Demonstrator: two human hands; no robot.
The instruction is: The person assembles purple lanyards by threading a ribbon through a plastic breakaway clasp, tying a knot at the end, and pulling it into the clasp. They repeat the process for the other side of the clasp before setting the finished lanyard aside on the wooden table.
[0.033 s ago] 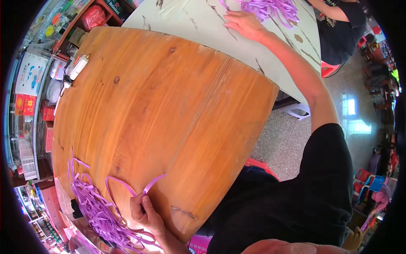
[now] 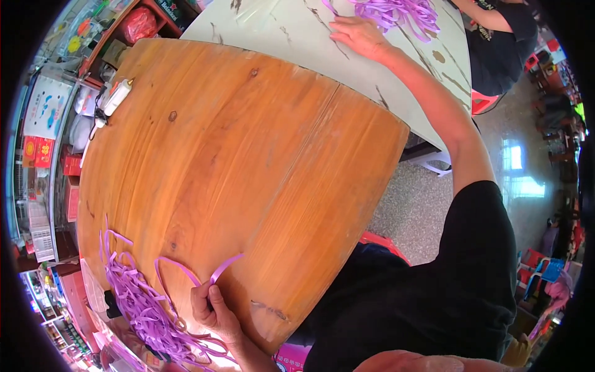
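Note:
My left hand (image 2: 214, 313) is at the near left of the wooden tabletop (image 2: 248, 142), thumb and finger pinched on a purple ribbon (image 2: 224, 268). The ribbon's short end sticks up past the fingers, and a loop of it curves off to the left. Beside this hand, a tangled heap of purple ribbons (image 2: 139, 304) spills over the table's left edge. My right arm reaches far forward over a white marbled table (image 2: 297, 37). There my right hand (image 2: 359, 38) has its fingers stretched out, just short of a second bundle of purple ribbons (image 2: 396, 15), with nothing visible in its grasp.
A white glue gun (image 2: 118, 97) with a dark cord lies at the wooden table's far left edge. Shelves with boxes (image 2: 46, 102) line the left. Another person (image 2: 499, 49) in a dark shirt sits at the far right, on a red stool (image 2: 483, 101). A white stool (image 2: 434, 162) stands under the table.

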